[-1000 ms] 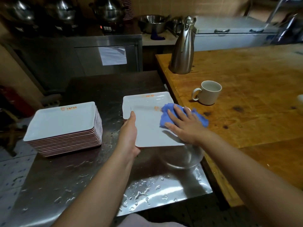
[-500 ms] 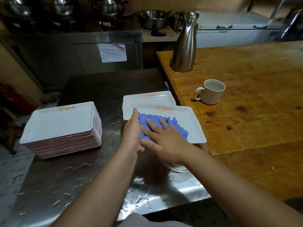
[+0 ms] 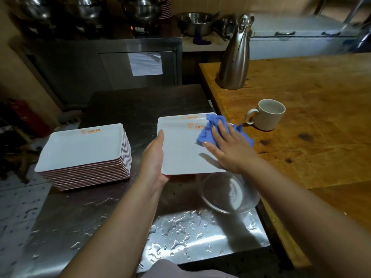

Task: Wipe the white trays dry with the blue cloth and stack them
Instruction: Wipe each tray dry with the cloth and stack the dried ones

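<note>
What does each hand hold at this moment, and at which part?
The left hand grips the top white tray by its left edge. The right hand presses the blue cloth flat on that tray with straight fingers.

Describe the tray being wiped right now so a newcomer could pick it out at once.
Find the wet steel counter left of the wooden table. At its right edge, above a clear glass bowl, the left hand holds a white tray while the right hand presses the blue cloth on it. Unlike the tall stack further left, it is single and held.
</note>
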